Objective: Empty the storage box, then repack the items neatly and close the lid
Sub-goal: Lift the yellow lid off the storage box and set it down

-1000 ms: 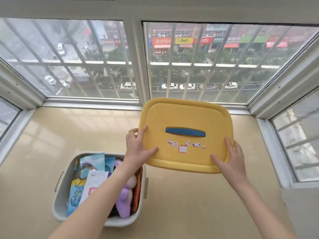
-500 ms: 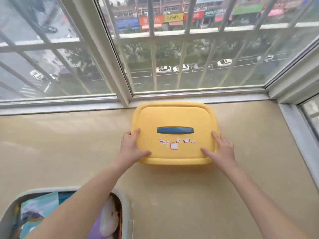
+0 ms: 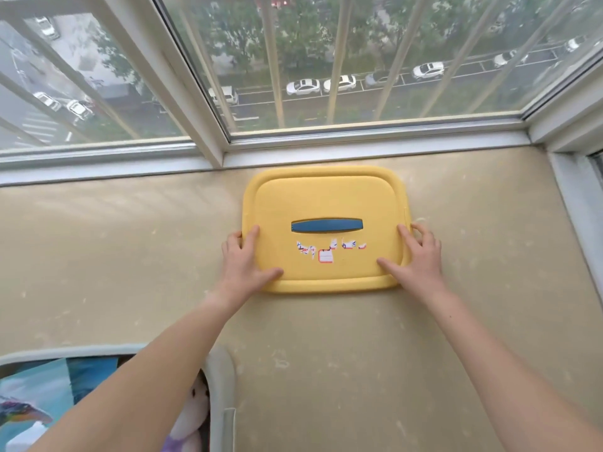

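**Box near left, lid far ahead**

The box (image 3: 222,383) sits at the bottom left, still full (a picture card and a plush show), directly under the left forearm. So the left hand (image 3: 243,265) is judged nearer for unpacking. Farther out, the lid (image 3: 326,197) lies flat on the sill by the window, long axis left to right. Both hands clasp its side edges; the right hand (image 3: 416,259) holds the far side.
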Available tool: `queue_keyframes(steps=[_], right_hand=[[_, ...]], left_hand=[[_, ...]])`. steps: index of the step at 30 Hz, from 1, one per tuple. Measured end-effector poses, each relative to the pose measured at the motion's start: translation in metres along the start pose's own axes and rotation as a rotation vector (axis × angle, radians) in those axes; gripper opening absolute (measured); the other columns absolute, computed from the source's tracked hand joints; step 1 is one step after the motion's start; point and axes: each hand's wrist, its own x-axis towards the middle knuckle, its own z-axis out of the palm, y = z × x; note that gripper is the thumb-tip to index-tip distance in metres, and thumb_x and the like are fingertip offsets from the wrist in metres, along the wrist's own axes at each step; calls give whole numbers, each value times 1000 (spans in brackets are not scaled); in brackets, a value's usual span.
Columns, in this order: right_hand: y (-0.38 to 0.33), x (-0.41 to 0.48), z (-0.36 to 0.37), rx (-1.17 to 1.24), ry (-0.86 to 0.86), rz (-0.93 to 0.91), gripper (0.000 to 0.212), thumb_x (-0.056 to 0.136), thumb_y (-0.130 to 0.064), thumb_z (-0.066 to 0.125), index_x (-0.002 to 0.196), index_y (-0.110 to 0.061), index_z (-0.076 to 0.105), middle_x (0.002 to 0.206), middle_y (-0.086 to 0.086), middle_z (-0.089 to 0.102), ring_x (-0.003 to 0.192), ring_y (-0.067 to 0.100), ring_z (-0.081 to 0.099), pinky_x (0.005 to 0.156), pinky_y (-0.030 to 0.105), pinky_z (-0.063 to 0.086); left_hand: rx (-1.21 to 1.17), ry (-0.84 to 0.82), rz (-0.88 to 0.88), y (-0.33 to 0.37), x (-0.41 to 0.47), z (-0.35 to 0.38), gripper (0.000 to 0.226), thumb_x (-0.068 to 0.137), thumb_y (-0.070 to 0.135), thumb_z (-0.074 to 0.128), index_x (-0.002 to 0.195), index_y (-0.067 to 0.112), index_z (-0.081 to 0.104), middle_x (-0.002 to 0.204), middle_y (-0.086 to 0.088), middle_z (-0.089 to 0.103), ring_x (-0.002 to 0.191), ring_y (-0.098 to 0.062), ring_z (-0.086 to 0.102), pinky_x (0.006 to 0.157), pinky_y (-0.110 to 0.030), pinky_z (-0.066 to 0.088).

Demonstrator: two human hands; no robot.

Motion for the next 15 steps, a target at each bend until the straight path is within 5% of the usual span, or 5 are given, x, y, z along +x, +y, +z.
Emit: queue_keyframes(steps=[9,12,15], right_hand=[[-15,-4,-14,-73,29,-96,72,82,-31,76,144,-12,45,146,13,40,131,33,36,110,43,35],[-43,-18,-40,-1,222,-272,48,87,-10,68,134,-4,55,130,15,57,117,34,51,100,44,45],[-87,-45,-86,15,376,-442,35,90,-9,62,125,-3,61,121,13,63,108,28,53,95,39,47]], left_hand=[[405,-6,83,16,-5,-20,85,77,54,70,146,18,36,148,-16,33,133,-34,29,108,-43,28],[285,102,242,40,-22,-46,50,90,29,56,135,8,53,132,-13,55,120,-32,52,95,-42,45],[206,295,454,81,-53,-88,42,89,28,45,119,6,65,108,-7,68,96,-29,63,77,-38,54]])
